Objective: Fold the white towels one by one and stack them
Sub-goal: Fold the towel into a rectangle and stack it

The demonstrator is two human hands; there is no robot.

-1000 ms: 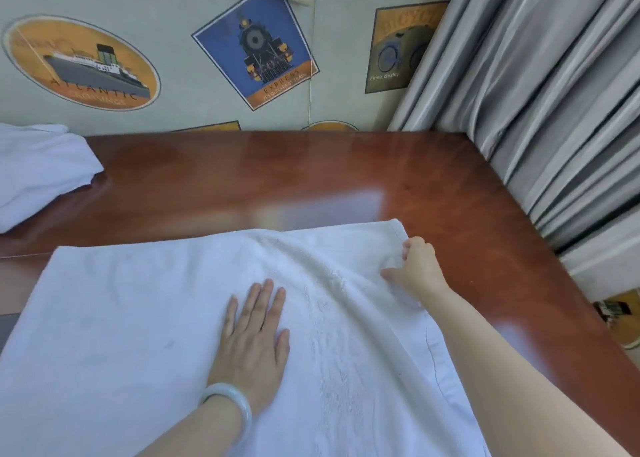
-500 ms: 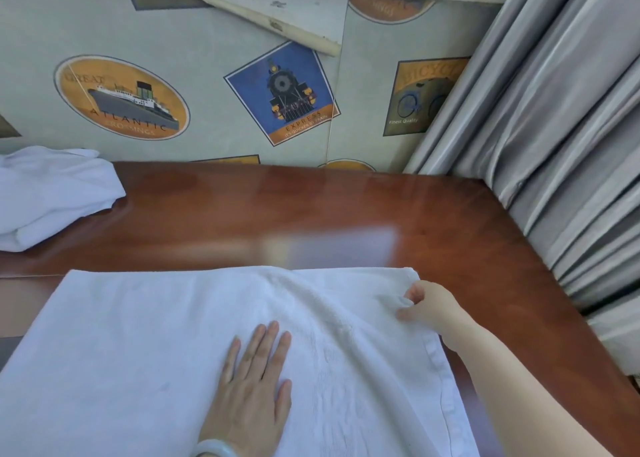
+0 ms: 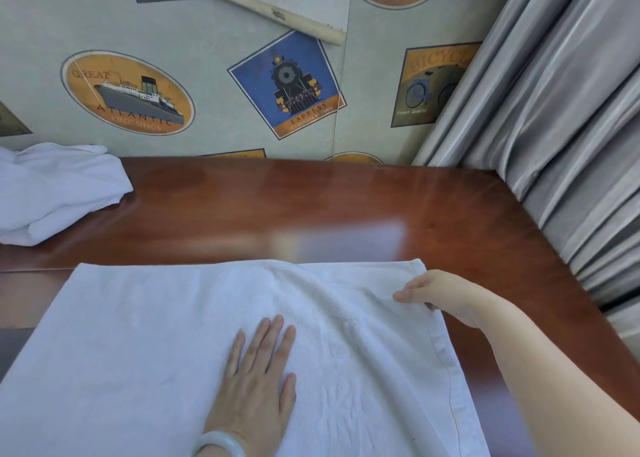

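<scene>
A white towel (image 3: 145, 345) lies spread flat over the near part of the dark red wooden table (image 3: 311, 207). My left hand (image 3: 258, 380) rests palm down on the towel's middle, fingers together and stretched out, a pale bangle on the wrist. My right hand (image 3: 440, 293) pinches the towel's right edge just below its far right corner, lifting a small ridge of cloth. A second white towel (image 3: 55, 189) lies crumpled at the table's far left against the wall.
The table's back edge meets a wall papered with ship, train and bicycle pictures. Grey curtains (image 3: 561, 127) hang along the table's right side. Bare wood lies between the spread towel and the wall.
The view has tilted upward, so the towel and hands sit lower in the frame. My right hand has slid from the far right corner a little down the edge and pinched it.
</scene>
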